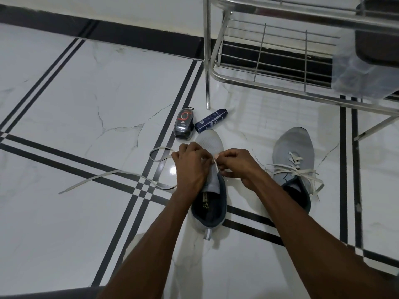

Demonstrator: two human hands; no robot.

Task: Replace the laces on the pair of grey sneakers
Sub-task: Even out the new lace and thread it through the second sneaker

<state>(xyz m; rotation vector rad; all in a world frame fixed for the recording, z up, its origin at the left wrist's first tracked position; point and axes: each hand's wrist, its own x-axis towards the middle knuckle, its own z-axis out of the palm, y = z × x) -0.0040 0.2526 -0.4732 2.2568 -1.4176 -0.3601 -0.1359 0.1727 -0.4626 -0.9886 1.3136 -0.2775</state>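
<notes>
Two grey sneakers stand on the tiled floor. The near sneaker [210, 143] sits at centre, toe pointing away, its dark opening toward me. My left hand [190, 167] and my right hand [239, 165] meet over its eyelets, each pinching a pale lace [216, 167] at the tongue. A long stretch of the same lace [103, 176] trails off to the left across the floor in loops. The second sneaker [293, 152] stands to the right, with a white lace threaded through it and tied loosely.
A dark shoe-polish pack [183, 124] and a blue spray can [210, 120] lie just beyond the near sneaker's toe. A steel wire shoe rack [269, 52] stands at the back right, with one leg [208, 61] near the can. White marble tiles have black stripes.
</notes>
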